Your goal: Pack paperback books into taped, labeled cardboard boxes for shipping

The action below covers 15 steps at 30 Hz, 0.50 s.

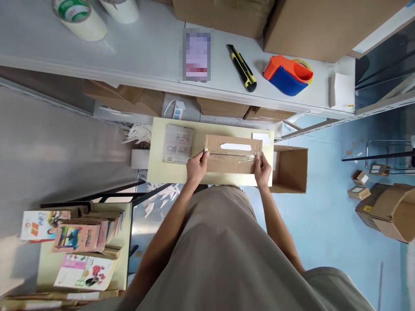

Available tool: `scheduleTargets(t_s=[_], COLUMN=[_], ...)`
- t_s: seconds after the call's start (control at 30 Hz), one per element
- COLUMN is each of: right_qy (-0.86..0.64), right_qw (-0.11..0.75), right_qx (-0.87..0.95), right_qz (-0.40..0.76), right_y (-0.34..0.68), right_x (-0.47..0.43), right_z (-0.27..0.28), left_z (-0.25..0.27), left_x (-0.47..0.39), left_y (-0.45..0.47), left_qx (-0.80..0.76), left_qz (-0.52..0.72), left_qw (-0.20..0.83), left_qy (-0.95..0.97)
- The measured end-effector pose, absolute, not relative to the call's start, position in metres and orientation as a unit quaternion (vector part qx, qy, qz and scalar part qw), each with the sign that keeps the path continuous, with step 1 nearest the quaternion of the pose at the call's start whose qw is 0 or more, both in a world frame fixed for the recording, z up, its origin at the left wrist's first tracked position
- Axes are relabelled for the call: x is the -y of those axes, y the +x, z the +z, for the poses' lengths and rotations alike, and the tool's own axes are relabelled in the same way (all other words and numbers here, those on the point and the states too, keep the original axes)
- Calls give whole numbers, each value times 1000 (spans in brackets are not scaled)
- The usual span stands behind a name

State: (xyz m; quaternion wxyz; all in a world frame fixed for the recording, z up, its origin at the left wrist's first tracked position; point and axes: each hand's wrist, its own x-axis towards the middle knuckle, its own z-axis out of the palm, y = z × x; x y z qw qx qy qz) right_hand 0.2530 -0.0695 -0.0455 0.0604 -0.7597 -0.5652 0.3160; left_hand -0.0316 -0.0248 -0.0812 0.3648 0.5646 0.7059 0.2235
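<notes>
A flat brown cardboard box (231, 164) with clear tape along its middle seam and a white label strip (235, 147) lies over the pale yellow table (212, 127). My left hand (196, 167) grips its left end, thumb on top by the seam. At the opposite end my right hand (262, 169) holds it the same way, thumb on the taped edge. The undersides of the fingers are hidden. Left of the box lies a clear plastic-wrapped item (178, 143) with a barcode. Near the table's right corner is a white label sheet (261, 138).
On the shelf above lie a yellow-black utility knife (241, 68), an orange-blue tape dispenser (288, 75), a blurred-out rectangle (197, 55) and tape rolls (79, 19). An open carton (292, 169) stands right of the table. Stacked books (79, 236) sit at lower left.
</notes>
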Motion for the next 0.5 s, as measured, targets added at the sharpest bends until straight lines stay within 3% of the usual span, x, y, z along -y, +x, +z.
scheduleTargets(t_s=[0.13, 0.3, 0.5], right_qy=[-821, -809, -775], right_qw=[193, 249, 305], right_qx=[451, 466, 426], right_qz=[292, 259, 354], right_y=[241, 234, 227], right_x=[81, 102, 136], right_z=[-31, -26, -107], left_z=[-75, -84, -153], left_x=[26, 34, 64], left_y=[-55, -88, -114], left_qx=[-664, -595, -602], left_qz=[260, 346, 334], left_qw=[403, 473, 510], left_qy=[574, 549, 516])
